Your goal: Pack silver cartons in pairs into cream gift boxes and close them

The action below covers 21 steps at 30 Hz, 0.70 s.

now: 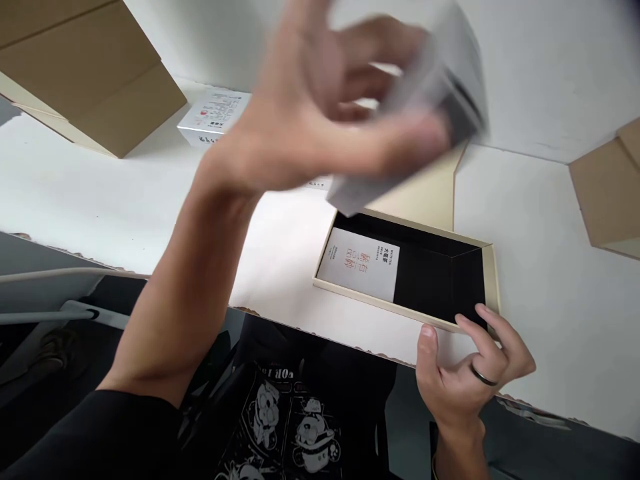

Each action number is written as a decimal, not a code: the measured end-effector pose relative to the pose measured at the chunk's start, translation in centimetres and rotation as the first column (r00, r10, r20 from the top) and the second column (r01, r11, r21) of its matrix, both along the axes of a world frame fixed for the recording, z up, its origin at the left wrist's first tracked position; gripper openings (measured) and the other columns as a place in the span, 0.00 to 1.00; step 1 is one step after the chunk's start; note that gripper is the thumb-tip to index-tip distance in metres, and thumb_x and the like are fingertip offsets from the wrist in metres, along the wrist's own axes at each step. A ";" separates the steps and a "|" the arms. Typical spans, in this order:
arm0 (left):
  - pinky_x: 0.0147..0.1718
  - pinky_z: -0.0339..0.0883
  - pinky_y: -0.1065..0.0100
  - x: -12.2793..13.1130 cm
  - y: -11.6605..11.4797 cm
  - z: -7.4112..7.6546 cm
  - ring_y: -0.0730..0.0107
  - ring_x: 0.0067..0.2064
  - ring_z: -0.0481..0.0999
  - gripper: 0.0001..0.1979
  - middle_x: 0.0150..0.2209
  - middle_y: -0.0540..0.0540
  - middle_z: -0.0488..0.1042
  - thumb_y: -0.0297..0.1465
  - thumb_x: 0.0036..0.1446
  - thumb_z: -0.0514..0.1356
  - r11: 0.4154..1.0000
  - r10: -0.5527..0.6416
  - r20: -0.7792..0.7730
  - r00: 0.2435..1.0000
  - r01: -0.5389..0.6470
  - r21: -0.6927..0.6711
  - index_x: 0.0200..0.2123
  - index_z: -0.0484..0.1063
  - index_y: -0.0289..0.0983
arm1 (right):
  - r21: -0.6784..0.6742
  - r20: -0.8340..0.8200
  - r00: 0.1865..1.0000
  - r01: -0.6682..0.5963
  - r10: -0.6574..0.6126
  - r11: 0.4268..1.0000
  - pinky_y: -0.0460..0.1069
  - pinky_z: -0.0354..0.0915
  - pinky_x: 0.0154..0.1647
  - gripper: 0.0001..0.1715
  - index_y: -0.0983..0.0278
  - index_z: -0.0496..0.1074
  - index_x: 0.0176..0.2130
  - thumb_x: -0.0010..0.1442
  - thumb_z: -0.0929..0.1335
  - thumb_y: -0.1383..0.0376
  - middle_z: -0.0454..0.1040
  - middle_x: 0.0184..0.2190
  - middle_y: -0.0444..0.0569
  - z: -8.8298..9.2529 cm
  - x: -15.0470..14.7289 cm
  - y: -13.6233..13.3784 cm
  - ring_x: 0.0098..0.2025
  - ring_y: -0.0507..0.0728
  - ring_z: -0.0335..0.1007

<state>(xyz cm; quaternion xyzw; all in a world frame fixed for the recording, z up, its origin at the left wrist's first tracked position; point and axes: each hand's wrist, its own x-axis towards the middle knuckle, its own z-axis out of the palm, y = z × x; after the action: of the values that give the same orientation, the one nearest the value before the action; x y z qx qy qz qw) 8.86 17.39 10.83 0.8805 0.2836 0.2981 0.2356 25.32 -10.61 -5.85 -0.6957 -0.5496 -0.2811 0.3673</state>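
My left hand [295, 127] is raised over the table with its fingers and thumb wrapped round a small white tea box [457, 73], tilted and smeared by motion. Below it lies an open cream gift box [493, 273] with a black inside. A white tea carton [360, 265] with red and black print fills the left part of this tray. At the gift box's near right corner, my right hand [473, 370] grips the wall, fingertips over the rim and thumb at the front side.
Behind my left wrist stands another white printed carton [215, 110]. Large tan boxes stand at the far left [95, 80] and right edge [610, 193]. A cream lid flap [430, 197] rises behind the gift box. The white table's front edge [310, 333] is chipped.
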 end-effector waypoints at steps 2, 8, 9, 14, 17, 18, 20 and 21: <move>0.46 0.69 0.53 1.1 -2.3 1.3 0.49 0.58 0.77 0.37 0.57 0.49 0.68 0.50 0.58 0.56 0.945 -0.326 -0.116 0.938 0.321 -0.062 0.67 0.51 0.44 | -0.007 -0.003 1.000 0.004 -0.004 1.000 0.61 0.65 0.51 0.25 0.64 0.69 0.51 0.57 0.77 0.64 0.72 0.52 0.63 0.0 0.0 -0.1 0.53 0.66 0.65; 0.49 0.71 0.55 2.0 -5.1 0.2 0.53 0.48 0.79 0.26 0.43 0.47 0.79 0.38 0.53 0.68 0.883 -0.442 -0.649 0.619 0.429 -0.192 0.54 0.68 0.44 | -0.025 -0.011 1.000 0.002 -0.002 1.000 0.61 0.66 0.52 0.26 0.64 0.69 0.52 0.57 0.77 0.64 0.72 0.52 0.62 0.1 0.1 -0.1 0.54 0.67 0.66; 0.46 0.72 0.56 1.0 -4.8 -0.2 0.54 0.45 0.79 0.25 0.42 0.46 0.79 0.37 0.53 0.68 0.896 -0.424 -0.650 0.630 0.398 -0.198 0.54 0.68 0.44 | -0.027 -0.011 1.000 -0.001 0.000 1.000 0.61 0.66 0.52 0.26 0.64 0.69 0.52 0.57 0.77 0.64 0.72 0.52 0.62 0.1 0.0 -0.1 0.54 0.67 0.66; 0.33 0.71 0.62 -2.8 -3.6 -1.3 0.62 0.35 0.78 0.21 0.43 0.48 0.81 0.38 0.53 0.67 0.938 -0.345 -0.373 0.861 0.321 -0.127 0.49 0.68 0.48 | -0.003 -0.075 0.996 -0.051 0.051 0.999 0.61 0.69 0.52 0.26 0.65 0.67 0.54 0.58 0.76 0.65 0.69 0.52 0.61 0.3 -0.2 0.2 0.54 0.66 0.67; 0.40 0.75 0.63 -1.2 -5.1 -1.0 0.61 0.46 0.80 0.23 0.49 0.47 0.80 0.44 0.56 0.68 0.914 -0.406 -0.281 0.870 0.390 -0.112 0.50 0.67 0.45 | 0.073 -0.176 0.975 -0.121 0.132 0.990 0.62 0.72 0.51 0.29 0.65 0.65 0.56 0.58 0.74 0.67 0.67 0.52 0.60 0.5 0.2 0.2 0.54 0.65 0.69; 0.44 0.75 0.64 -0.1 -5.8 -0.6 0.60 0.50 0.80 0.24 0.53 0.45 0.79 0.45 0.59 0.67 0.883 -0.468 -0.278 0.839 0.454 -0.117 0.54 0.66 0.43 | 0.103 -0.194 0.969 -0.135 0.153 0.985 0.63 0.73 0.51 0.30 0.65 0.65 0.57 0.58 0.74 0.68 0.66 0.52 0.59 0.6 0.5 0.1 0.54 0.65 0.70; 0.52 0.73 0.63 1.9 -6.5 0.3 0.61 0.60 0.76 0.26 0.59 0.44 0.74 0.46 0.66 0.60 0.846 -0.517 -0.262 0.815 0.533 -0.009 0.61 0.63 0.38 | 0.168 -0.190 0.966 -0.145 0.177 0.975 0.64 0.75 0.49 0.33 0.64 0.65 0.59 0.56 0.74 0.68 0.66 0.51 0.58 0.7 1.0 0.1 0.52 0.65 0.71; 0.56 0.70 0.61 2.8 -6.4 0.7 0.61 0.62 0.74 0.25 0.60 0.45 0.73 0.46 0.68 0.56 0.868 -0.449 -0.232 0.863 0.483 0.115 0.61 0.64 0.38 | 0.209 -0.169 0.969 -0.146 0.182 0.967 0.65 0.75 0.47 0.35 0.64 0.65 0.59 0.55 0.74 0.69 0.67 0.50 0.57 0.6 1.2 0.0 0.51 0.65 0.71</move>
<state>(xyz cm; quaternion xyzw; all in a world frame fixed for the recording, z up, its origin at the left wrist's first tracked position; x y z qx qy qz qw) 11.66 10.96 11.54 0.9648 0.0575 0.1659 0.1959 26.55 -10.57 -5.21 -0.6315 -0.5384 -0.2357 0.5057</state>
